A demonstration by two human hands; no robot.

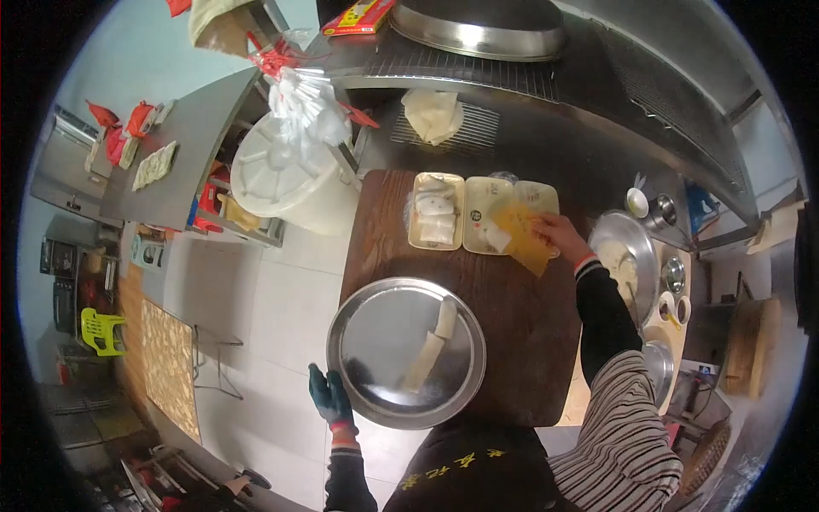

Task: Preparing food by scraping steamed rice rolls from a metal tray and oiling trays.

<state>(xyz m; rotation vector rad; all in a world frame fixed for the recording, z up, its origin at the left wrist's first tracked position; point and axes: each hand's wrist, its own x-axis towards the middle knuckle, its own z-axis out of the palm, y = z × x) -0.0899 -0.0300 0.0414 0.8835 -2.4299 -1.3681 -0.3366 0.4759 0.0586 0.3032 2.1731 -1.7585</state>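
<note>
My right hand (555, 235) is bare and closed on a thin yellow plastic scraper (524, 238) above a pale foam tray (477, 192). A small white roll piece (496, 237) lies against the scraper's left edge. To the left, another foam tray (437, 246) holds several white filled rolls (435, 206). Near me, a round metal pan (377, 320) bears two lengths of pale roll (425, 365). My left hand (329, 392), in a dark green glove, is beside the pan's lower left rim, fingers apart, holding nothing.
A dark wooden board (524, 339) carries the trays and pan. A white lidded bin (288, 179) stands at left, under hanging plastic bags (301, 102). A metal bowl of batter (617, 256) is at right. Behind the board, folded cloth (433, 116) rests on a wire rack (480, 128).
</note>
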